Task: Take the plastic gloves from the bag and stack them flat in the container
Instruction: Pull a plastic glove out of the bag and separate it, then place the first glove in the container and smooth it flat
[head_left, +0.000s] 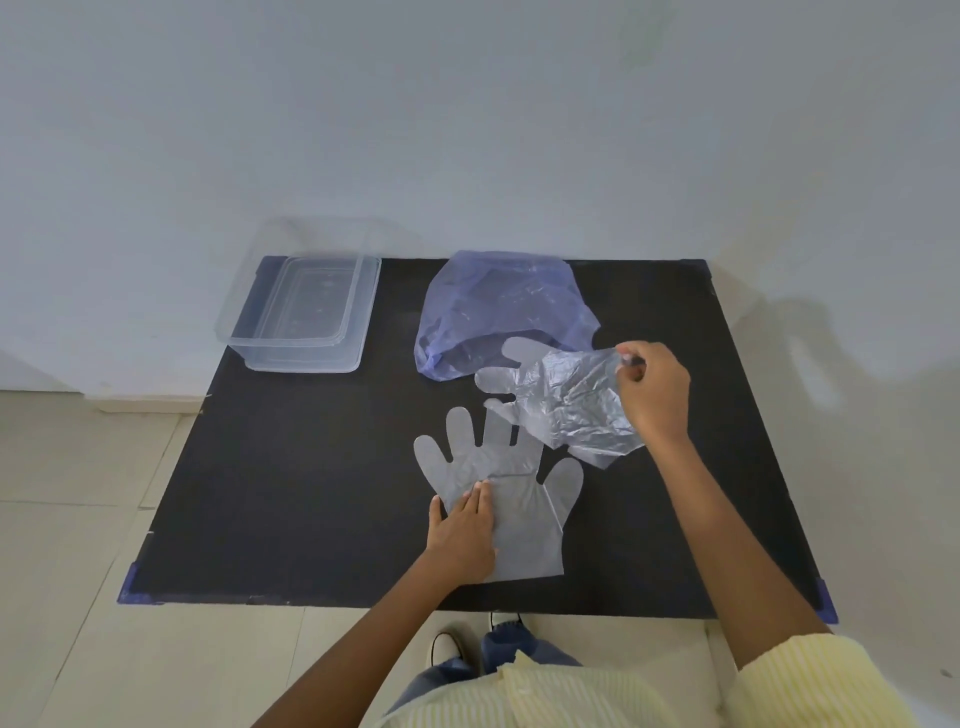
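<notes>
A clear plastic glove (524, 514) lies flat on the black table, fingers pointing away from me. My left hand (462, 530) rests palm down on its left side, fingers together. A second, crumpled clear glove (566, 400) hangs just above the table, its fingers pointing left. My right hand (652, 389) pinches its cuff edge between thumb and fingers. Behind it lies the bluish see-through bag (498, 306), its mouth toward me. The clear rectangular container (304, 312) stands at the table's far left corner; it looks empty.
The black table (311, 493) has blue tape at its corners and stands against a pale wall. Tiled floor shows to the left and in front. My legs and shoes are below the near edge.
</notes>
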